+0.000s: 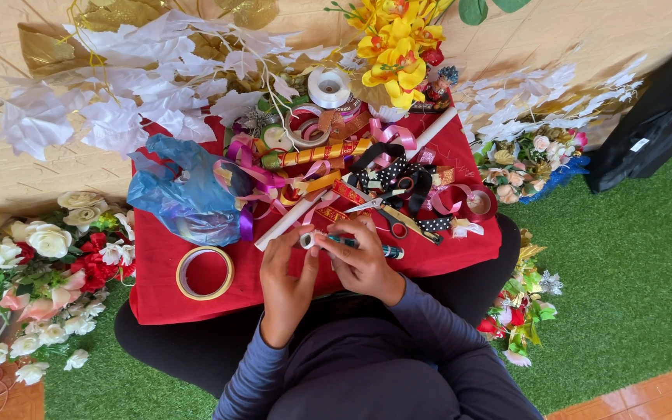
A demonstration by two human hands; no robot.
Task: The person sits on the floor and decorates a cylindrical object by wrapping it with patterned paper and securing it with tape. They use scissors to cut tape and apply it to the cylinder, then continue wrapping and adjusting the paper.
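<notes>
A small tabletop (157,299) with a red cloth stands on green fake grass (631,272). Beyond it is a pale floor (9,167) with a brick-like pattern. A strip of orange tiles (647,400) shows at the near right corner.

A crumpled blue plastic bag (184,194) lies on the left part of the cloth. What is in it cannot be seen.

A ring of tan tape (204,273) lies flat near the front left of the cloth. In the middle is a heap of coloured ribbons (351,167), some pink, some gold, some black with white dots. Scissors (386,211) lie just past the hands. A long white stick (289,222) lies slanted beside them. A white roll of ribbon (328,87) sits at the far edge, and a red roll (477,204) is at the right.

White fake leaves (118,101) spread at the far left, and more white leaves (530,101) at the far right. Yellow flowers (398,47) stand at the far side. White and red flowers (40,264) lie on the grass at the left. A black bag (655,117) lies at the right.

The left hand (285,276) is pinched shut on a small roll of tape (307,240). The right hand (363,260) is closed around a thin green stem (359,245). The stem lies sideways over the front edge of the cloth, and the little roll touches its left end.
</notes>
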